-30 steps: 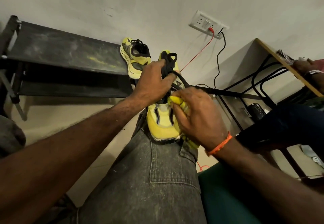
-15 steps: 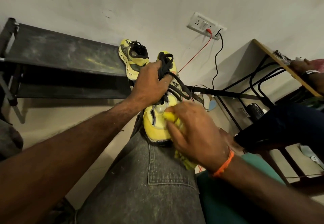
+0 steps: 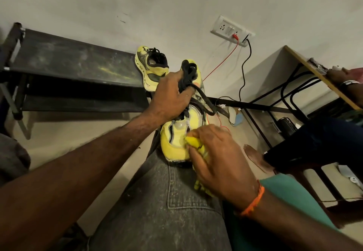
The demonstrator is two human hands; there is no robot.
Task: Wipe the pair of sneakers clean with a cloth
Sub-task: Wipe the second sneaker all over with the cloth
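Observation:
A yellow sneaker [image 3: 175, 144] stands on my knee, which is in grey jeans, toe toward me. My left hand [image 3: 170, 95] grips its bunched black laces and tongue near the top. My right hand [image 3: 218, 158] holds a crumpled yellow cloth [image 3: 193, 141] and presses it against the right side of the toe. More of the cloth hangs below my palm. The second yellow sneaker [image 3: 151, 67] sits on the end of a dark bench [image 3: 74, 64], heel opening toward me.
A wall socket [image 3: 230, 30] has a red and a black cable plugged in, running down to the floor. Another person sits at the right by a black-framed table [image 3: 306, 68], their bare foot [image 3: 257, 158] on the floor close to my right hand.
My right hand has slid the cloth down from the sneaker's middle to the right side of the toe. My left hand has kept its grip on the laces.

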